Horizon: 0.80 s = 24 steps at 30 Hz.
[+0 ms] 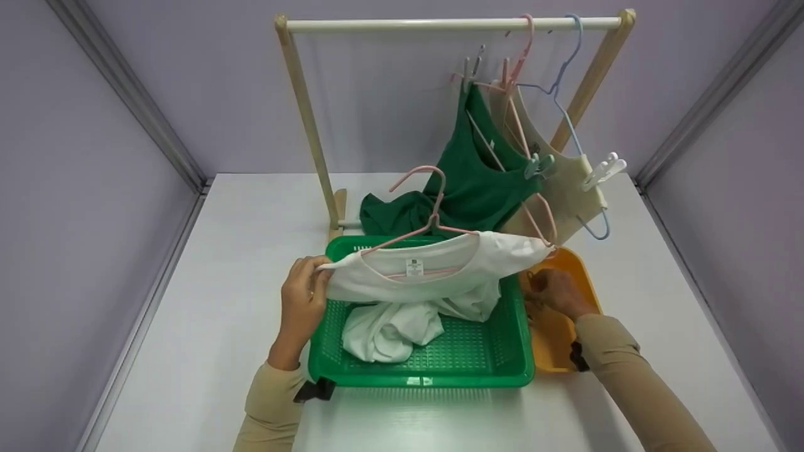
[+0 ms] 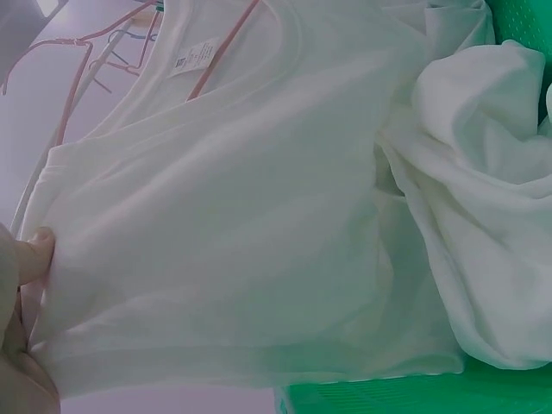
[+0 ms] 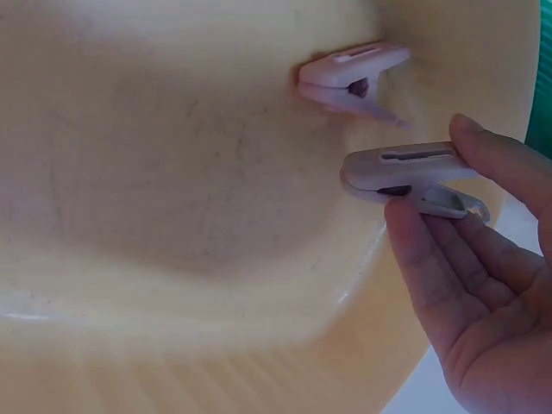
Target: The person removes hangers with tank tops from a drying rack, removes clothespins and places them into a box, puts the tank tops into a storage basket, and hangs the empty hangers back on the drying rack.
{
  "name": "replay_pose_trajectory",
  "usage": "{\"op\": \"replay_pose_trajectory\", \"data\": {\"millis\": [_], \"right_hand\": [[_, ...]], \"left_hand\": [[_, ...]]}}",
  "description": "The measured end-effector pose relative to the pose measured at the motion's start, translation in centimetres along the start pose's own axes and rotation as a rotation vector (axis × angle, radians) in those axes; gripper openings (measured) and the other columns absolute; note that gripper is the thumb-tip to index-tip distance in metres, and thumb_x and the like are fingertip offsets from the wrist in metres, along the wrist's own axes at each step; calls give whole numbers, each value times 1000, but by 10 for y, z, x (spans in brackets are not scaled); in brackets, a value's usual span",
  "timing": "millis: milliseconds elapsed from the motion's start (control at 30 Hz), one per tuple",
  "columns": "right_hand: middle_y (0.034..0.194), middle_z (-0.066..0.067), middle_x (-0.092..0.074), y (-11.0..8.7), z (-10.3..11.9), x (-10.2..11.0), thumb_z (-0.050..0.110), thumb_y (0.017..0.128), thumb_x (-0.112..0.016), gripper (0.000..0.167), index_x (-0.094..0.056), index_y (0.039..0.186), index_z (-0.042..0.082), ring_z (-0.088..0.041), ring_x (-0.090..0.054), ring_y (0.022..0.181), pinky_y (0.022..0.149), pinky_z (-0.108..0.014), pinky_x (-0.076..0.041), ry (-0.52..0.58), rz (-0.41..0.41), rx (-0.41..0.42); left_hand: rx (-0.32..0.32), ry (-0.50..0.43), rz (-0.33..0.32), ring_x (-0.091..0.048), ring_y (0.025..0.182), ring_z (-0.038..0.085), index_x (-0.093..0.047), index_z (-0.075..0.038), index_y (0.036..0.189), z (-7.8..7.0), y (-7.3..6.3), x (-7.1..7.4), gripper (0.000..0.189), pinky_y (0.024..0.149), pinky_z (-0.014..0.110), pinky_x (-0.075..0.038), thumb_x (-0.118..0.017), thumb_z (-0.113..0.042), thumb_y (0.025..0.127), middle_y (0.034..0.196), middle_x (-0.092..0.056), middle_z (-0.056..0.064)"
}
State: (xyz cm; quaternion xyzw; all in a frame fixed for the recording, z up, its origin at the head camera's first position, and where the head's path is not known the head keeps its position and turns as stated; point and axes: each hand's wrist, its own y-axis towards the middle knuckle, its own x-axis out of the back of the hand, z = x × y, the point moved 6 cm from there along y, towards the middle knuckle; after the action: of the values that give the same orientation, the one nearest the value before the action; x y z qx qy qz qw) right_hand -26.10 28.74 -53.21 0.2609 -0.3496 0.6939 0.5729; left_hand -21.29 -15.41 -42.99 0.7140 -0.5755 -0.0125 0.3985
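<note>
A white shirt hangs on a pink hanger over the green basket. My left hand pinches the shirt at its left shoulder, and in the left wrist view the thumb presses on the cloth. The shirt's lower part lies bunched in the basket. Down in the yellow basin, my right hand pinches a pale clothespin between thumb and fingers. A second, pinkish clothespin lies on the basin's floor just beyond it.
Behind the basket stands a drying rack with a white rail and wooden legs. A green garment and a beige garment hang from its right side on hangers with clips. A white clip sits on the blue hanger.
</note>
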Motion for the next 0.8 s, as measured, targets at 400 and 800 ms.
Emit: {"op": "replay_pose_trajectory", "data": {"millis": [400,800], "right_hand": [[80,-17,-65,9,0,0,8,87,-68,16,-67,91,-8,-19,-54,68,60,-27,-49,-92,73,-34],[75,-15,-62,15,-6,-4,4,89,-63,13,-67,93,-8,-17,-51,62,53,-24,-45,-56,104,-58]], "left_hand": [[7,3,1,-50,79,10,-63,1,100,-1,1,2,10,68,23,-47,-57,-6,96,90,-64,11],[25,14,13,-46,76,7,-64,0,100,-2,1,2,10,65,25,-44,-57,-6,96,90,-63,12]]}}
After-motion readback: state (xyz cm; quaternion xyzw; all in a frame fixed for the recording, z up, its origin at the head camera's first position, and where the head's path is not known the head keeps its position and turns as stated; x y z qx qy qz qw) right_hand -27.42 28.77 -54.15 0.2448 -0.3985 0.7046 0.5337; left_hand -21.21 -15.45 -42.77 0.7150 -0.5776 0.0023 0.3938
